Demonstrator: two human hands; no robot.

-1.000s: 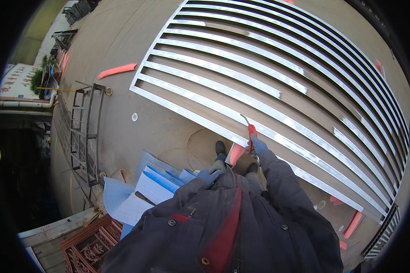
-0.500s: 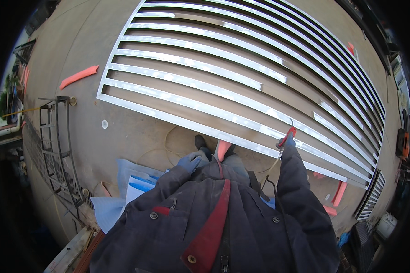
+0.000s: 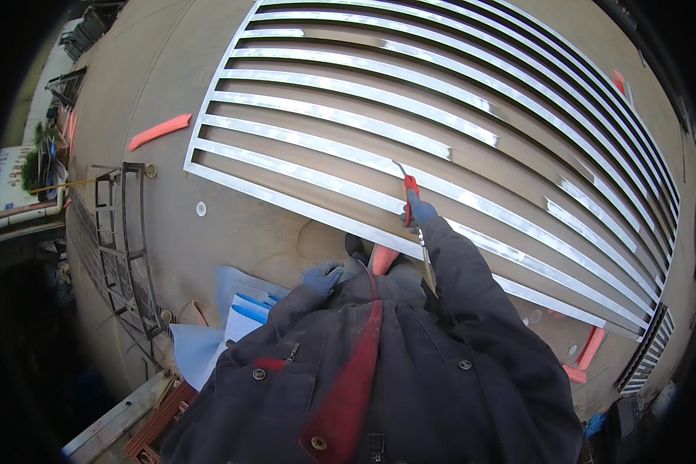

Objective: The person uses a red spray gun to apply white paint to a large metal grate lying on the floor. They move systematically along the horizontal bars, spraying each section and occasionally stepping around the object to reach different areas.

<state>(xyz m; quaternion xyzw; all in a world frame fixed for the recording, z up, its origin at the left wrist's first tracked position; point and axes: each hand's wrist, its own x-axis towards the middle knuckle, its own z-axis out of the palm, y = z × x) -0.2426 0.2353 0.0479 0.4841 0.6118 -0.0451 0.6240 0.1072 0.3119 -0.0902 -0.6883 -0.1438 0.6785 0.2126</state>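
Note:
My right hand (image 3: 420,211), in a grey-blue glove, is closed around a red air blow gun (image 3: 411,185) with a thin bent nozzle. A pale hose (image 3: 427,271) runs from the gun's lower end back toward my body. The gun is held over the near bars of a large slatted metal panel (image 3: 271,196), its nozzle tip over a bar; contact cannot be made out. Also gloved, my left hand (image 3: 322,276) rests on my thigh, fingers stretched out and holding nothing.
Pink foam strips (image 3: 160,131) lie on the floor left of the panel and at its near right corner (image 3: 589,352). A dark metal frame (image 3: 135,224) stands at left. Blue-white sheeting (image 3: 197,348) lies beside my left arm. A smaller slatted panel (image 3: 648,352) is at right.
My right hand has carried the air blow gun leftward and slightly farther over the panel. The left hand stays on my thigh. The whole view has shifted a little.

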